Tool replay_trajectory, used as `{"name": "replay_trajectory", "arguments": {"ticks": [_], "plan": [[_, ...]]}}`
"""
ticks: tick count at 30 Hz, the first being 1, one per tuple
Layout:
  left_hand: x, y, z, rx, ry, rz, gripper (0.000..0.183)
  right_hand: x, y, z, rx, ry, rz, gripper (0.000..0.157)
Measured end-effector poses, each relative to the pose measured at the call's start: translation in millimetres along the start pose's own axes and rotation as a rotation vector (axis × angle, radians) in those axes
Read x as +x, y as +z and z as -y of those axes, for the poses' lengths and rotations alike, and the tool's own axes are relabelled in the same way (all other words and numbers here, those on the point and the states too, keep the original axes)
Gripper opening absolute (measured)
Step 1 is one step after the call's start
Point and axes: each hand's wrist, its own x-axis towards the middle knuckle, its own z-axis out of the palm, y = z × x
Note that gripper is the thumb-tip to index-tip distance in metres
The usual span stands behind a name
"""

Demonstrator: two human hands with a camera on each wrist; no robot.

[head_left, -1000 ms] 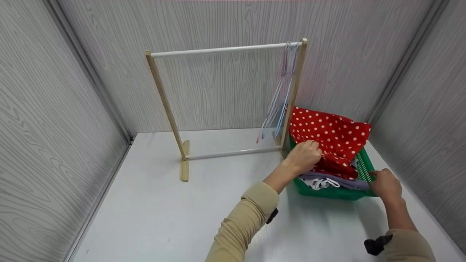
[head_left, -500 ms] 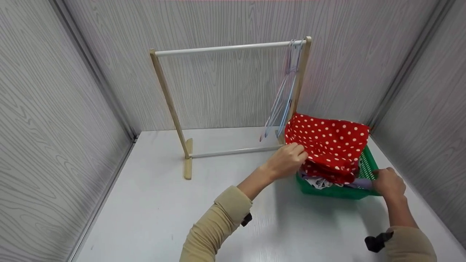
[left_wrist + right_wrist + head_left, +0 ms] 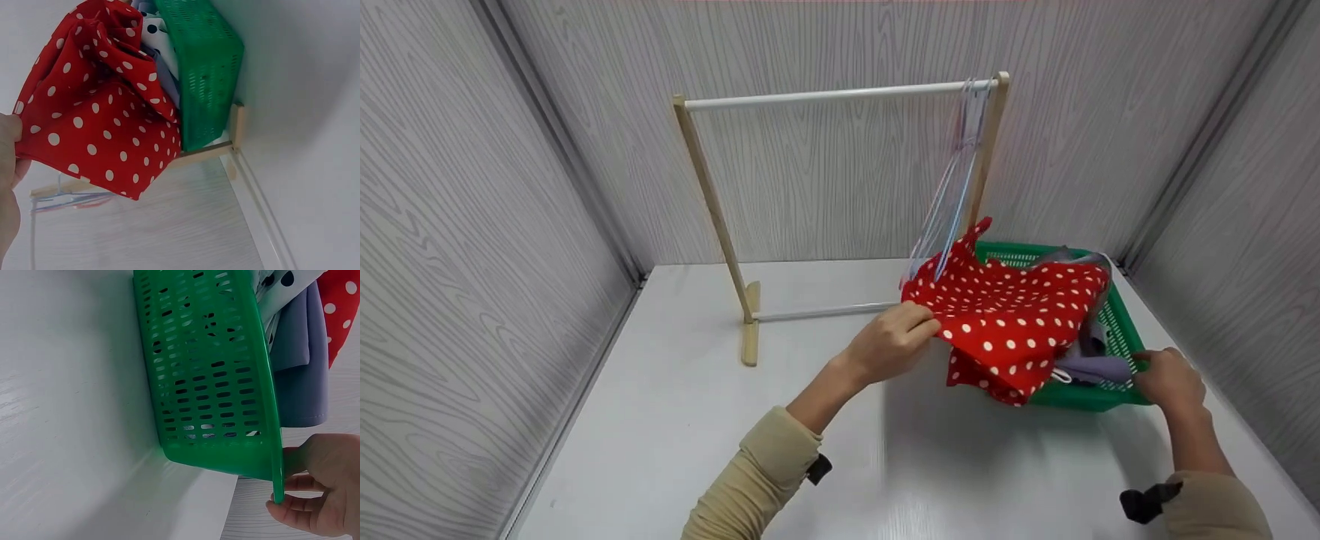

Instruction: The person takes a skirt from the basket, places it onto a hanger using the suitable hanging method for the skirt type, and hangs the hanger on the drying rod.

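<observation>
A red cloth with white polka dots [image 3: 1012, 315] spreads over the left side of a green plastic basket [image 3: 1123, 330]. My left hand [image 3: 889, 341] pinches its near left edge, left of the basket; in the left wrist view the cloth [image 3: 107, 129] hangs from those fingers. My right hand [image 3: 1171, 381] grips the basket's front right corner, and the right wrist view has thumb and fingers on either side of the rim [image 3: 275, 439]. Purple-grey fabric [image 3: 1091, 369] lies inside the basket beside a white cloth with black dots [image 3: 289, 292]. The red cloth hides much of the basket's contents.
Left of the basket stands a wooden rack with a white top rail [image 3: 840, 95] and a lower bar [image 3: 825, 310]. Several thin hangers [image 3: 949, 202] hang at the rail's right end, close to the red cloth. Grey wood-grain walls [image 3: 825, 195] enclose the white table [image 3: 675, 420].
My left hand has drawn the red cloth leftward and toward me, partly off the basket, uncovering the basket's far and right parts. The right hand stays on the corner.
</observation>
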Motion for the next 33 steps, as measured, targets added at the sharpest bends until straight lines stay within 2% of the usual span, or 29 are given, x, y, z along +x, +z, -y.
{"name": "replay_trajectory", "arguments": {"ticks": [7, 14, 18, 21, 24, 28, 33], "plan": [[-38.2, -17.0, 9.5, 0.006, 0.017, 0.135, 0.011, -2, -0.1, -2, 0.019, 0.011, 0.005, 0.048], [-78.3, -29.1, 29.6, 0.197, 0.014, 0.358, 0.005, -2, -1.8, -6, 0.02, 0.02, 0.015, 0.048], [-91.7, -30.5, 39.6, 0.219, -0.062, 0.465, 0.004, -2, -2.7, -7, 0.041, 0.038, 0.027, 0.049], [-98.0, -28.9, 45.8, 0.188, -0.141, 0.521, 0.003, -2, -1.5, -6, 0.059, 0.045, 0.026, 0.049], [-104.9, -29.5, 52.7, 0.14, -0.235, 0.555, 0.003, -3, 1.6, -5, 0.052, 0.023, 0.003, 0.049], [-116.7, -37.4, 62.6, 0.105, -0.345, 0.582, 0.004, -6, 4.8, -4, 0.031, -0.017, -0.037, 0.048], [-130.9, -50.0, 73.8, 0.162, -0.41, 0.621, 0.001, -5, 4.1, -3, 0.032, -0.019, -0.038, 0.046]]}}
